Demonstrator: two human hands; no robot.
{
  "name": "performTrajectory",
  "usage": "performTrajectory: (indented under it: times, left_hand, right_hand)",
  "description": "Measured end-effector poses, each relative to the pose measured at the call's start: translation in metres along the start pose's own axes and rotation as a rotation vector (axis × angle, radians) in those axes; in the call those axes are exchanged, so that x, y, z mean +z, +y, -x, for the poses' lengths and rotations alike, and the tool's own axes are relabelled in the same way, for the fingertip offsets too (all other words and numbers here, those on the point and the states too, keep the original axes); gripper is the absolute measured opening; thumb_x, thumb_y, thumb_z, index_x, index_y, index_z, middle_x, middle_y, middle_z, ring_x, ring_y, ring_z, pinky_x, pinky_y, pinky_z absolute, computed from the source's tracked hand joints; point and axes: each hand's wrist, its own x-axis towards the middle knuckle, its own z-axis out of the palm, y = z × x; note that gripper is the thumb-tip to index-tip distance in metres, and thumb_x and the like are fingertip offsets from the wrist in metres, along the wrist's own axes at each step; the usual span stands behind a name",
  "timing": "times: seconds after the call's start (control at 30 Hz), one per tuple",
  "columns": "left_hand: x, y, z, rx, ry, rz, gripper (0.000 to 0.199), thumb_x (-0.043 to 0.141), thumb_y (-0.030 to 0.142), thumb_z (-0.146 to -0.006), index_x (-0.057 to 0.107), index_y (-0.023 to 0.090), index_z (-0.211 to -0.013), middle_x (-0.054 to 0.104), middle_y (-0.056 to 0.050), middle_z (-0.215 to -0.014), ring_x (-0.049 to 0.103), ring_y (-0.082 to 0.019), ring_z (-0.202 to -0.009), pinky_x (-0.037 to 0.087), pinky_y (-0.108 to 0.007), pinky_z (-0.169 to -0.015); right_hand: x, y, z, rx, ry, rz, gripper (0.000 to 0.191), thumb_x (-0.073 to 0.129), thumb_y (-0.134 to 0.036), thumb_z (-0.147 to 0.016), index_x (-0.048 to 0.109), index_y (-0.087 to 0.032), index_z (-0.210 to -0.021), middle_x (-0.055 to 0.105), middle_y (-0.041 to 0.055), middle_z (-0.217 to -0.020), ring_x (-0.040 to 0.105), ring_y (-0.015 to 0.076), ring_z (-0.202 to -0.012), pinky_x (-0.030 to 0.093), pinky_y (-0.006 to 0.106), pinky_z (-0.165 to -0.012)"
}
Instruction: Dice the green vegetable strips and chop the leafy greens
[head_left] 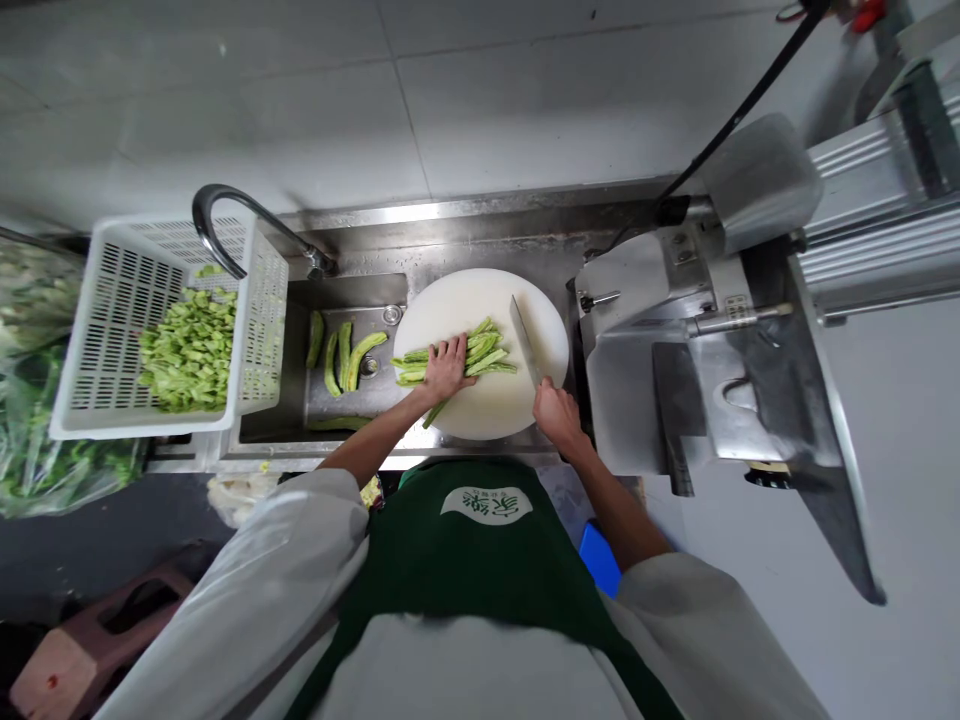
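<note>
On the round white cutting board (pixel 480 415), my left hand (pixel 448 368) rests over a bunch of long green gourd strips (pixel 486 350), its fingers curled onto them. The strips lie roughly crosswise, their ends sticking out on both sides of the hand. My right hand (pixel 556 412) is closed round the handle of a kitchen knife (pixel 524 338). Its blade points away from me over the right part of the board, apart from the strips. Left of the board, several curved green gourd pieces (pixel 364 358) lie in the steel sink (pixel 382 292).
A white plastic basket (pixel 261 300) with chopped green pieces (pixel 191 350) stands over the sink's left side, under a curved faucet (pixel 259 205). At right is a metal slicing machine (pixel 630 370) with a cleaver (pixel 676 415) lying on it. Bagged greens (pixel 45 430) sit far left.
</note>
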Motion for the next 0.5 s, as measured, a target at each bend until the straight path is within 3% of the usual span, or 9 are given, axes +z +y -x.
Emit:
performTrajectory:
  times: [0.2,0.37,0.5]
  left_hand:
    - [-0.012,-0.012,0.016,0.002,-0.031,0.025,0.119,0.070,0.076,-0.073,0.014,0.025,-0.166,0.032,-0.022,-0.160,0.033,-0.047,-0.142,0.023,-0.064,-0.114]
    - [-0.014,-0.033,0.038,-0.028,-0.083,-0.019,0.121,0.068,0.079,-0.072,0.015,0.024,-0.166,0.030,-0.023,-0.162,0.028,-0.051,-0.144,0.019,-0.067,-0.114]
    - [-0.013,-0.031,0.036,-0.038,-0.102,-0.025,0.123,0.069,0.078,-0.073,0.011,0.022,-0.166,0.030,-0.024,-0.162,0.028,-0.051,-0.145,0.019,-0.068,-0.115]
  right_hand:
    - [0.007,-0.010,0.009,0.011,-0.033,0.016,0.039,0.024,-0.022,-0.105,0.052,-0.010,-0.130,0.073,0.0191,-0.109,0.071,0.0264,-0.103,0.049,0.033,-0.089]
    - [0.017,-0.005,0.016,-0.089,-0.072,0.023,0.036,0.027,-0.023,-0.105,0.052,-0.012,-0.130,0.074,0.0171,-0.104,0.071,0.0282,-0.102,0.049,0.035,-0.089]
    - [0.018,0.002,0.013,-0.044,-0.048,0.016,0.040,0.023,-0.029,-0.107,0.053,-0.012,-0.128,0.073,0.0177,-0.105,0.072,0.0296,-0.102,0.049,0.036,-0.088]
